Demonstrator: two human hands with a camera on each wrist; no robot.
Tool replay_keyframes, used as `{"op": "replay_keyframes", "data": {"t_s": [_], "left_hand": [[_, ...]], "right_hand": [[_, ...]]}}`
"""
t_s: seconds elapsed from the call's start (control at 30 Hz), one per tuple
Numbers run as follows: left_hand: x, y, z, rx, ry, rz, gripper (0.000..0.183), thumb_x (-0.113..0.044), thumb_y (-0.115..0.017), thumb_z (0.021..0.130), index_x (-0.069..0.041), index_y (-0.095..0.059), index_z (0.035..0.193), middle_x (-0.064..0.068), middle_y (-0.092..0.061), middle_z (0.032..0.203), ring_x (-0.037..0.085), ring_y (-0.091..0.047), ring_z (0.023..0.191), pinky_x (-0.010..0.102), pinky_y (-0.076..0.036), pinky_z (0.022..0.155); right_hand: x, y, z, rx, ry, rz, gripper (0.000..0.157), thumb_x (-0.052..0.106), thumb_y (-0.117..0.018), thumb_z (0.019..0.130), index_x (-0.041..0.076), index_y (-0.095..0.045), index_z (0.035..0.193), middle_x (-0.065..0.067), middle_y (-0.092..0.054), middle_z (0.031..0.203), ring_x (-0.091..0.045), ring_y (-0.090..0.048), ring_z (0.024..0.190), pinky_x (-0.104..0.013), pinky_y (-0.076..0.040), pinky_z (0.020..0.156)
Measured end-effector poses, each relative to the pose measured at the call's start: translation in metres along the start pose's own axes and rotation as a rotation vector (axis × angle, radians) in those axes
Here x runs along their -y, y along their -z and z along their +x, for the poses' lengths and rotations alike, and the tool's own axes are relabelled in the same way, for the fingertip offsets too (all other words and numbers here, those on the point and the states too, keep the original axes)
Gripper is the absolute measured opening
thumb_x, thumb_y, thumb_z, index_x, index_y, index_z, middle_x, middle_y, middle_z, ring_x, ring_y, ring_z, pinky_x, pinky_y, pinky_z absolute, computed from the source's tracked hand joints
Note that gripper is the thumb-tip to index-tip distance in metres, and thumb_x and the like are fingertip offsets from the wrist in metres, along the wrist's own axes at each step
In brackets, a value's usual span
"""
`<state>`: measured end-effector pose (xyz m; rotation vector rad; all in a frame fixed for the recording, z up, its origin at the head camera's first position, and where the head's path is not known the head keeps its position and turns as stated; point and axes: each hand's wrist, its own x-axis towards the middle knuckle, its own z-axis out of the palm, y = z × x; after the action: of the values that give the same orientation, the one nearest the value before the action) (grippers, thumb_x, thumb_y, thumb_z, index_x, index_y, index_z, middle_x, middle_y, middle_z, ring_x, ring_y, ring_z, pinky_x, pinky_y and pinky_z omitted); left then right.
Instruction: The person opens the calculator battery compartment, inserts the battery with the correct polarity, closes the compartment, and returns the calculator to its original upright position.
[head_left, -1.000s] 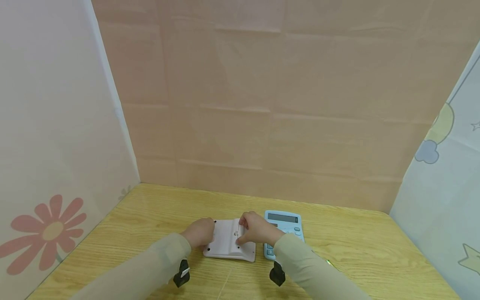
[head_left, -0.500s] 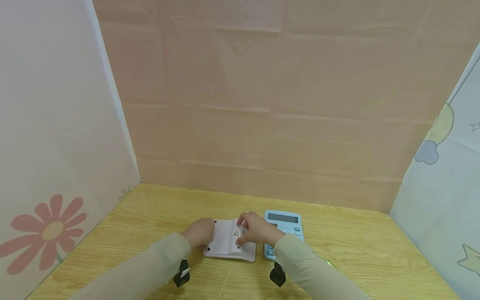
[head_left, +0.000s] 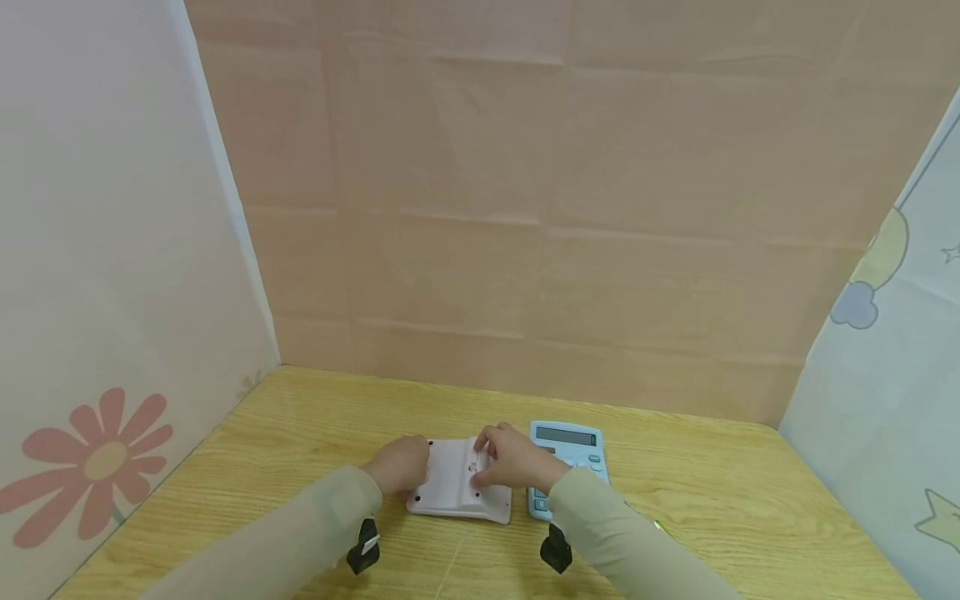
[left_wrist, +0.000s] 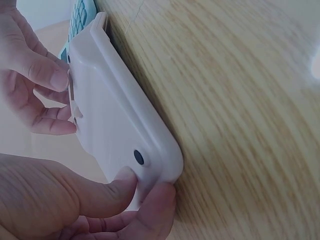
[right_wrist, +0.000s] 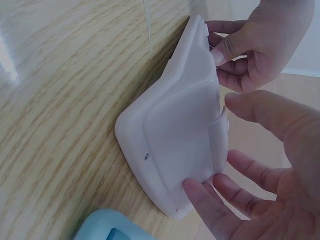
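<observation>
Head view, pale casing (head_left: 444, 483): it lies underside up on the bench (head_left: 720, 508) before you, with a ridge across it and dark round feet (head_left: 417, 498) near its corners.
Head view, left hand (head_left: 400, 463): yours is at the casing's left edge, fingertips hidden from this angle.
Head view, right hand (head_left: 516, 460): its thumb and fingers curve down onto the right part of the casing, beside the ridge.
Head view, blue calculator (head_left: 579, 454): it lies just right of the casing, display at the far end, partly covered by your right hand and sleeve (head_left: 637, 537).
Left wrist view, corner grip: your left hand pinches a corner of the casing between thumb and fingers, the thumb tip beside one dark foot.
Right wrist view, pale flap (right_wrist: 218, 147): your right hand is curled about it, digits at both ends; it looks gripped, though this oblique view leaves the exact contact a little unclear.
Right wrist view, lower edge: you see a rounded corner of the blue calculator, apart from the casing.
</observation>
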<state>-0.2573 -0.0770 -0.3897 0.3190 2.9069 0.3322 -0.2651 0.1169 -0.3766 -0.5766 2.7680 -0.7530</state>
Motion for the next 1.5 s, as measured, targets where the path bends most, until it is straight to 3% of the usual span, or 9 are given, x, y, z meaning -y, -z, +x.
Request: {"op": "replay_keyframes", "data": {"t_s": [0.97,1.27,1.5], "left_hand": [[-0.004,0.004,-0.002,0.021,0.032,0.005,0.013,-0.003,-0.063,0.089,0.006,-0.059,0.098,0.007,-0.053,0.067,0.014,-0.051,0.052,0.022,-0.042,0.046],[-0.005,0.005,-0.002,0.042,0.044,-0.006,0.016,-0.006,-0.064,0.090,0.005,-0.059,0.101,0.008,-0.055,0.068,0.014,-0.053,0.051,0.023,-0.045,0.047],[-0.005,0.005,-0.002,0.038,0.046,-0.012,0.020,-0.005,-0.064,0.091,0.007,-0.059,0.106,0.009,-0.055,0.070,0.015,-0.054,0.054,0.024,-0.045,0.048]], "right_hand": [[0.007,0.002,0.000,0.025,-0.010,-0.017,0.038,0.022,-0.081,0.078,0.011,-0.059,0.107,-0.008,-0.050,0.101,-0.021,-0.049,0.086,-0.039,-0.046,0.071],[0.009,0.004,0.002,0.026,-0.029,-0.018,0.040,0.030,-0.073,0.086,0.006,-0.056,0.114,-0.008,-0.055,0.097,-0.019,-0.051,0.081,-0.038,-0.047,0.071],[0.011,0.008,0.014,0.002,-0.081,-0.052,0.028,0.021,-0.071,0.087,0.004,-0.055,0.102,-0.005,-0.060,0.089,-0.017,-0.052,0.077,-0.034,-0.045,0.067]]}}
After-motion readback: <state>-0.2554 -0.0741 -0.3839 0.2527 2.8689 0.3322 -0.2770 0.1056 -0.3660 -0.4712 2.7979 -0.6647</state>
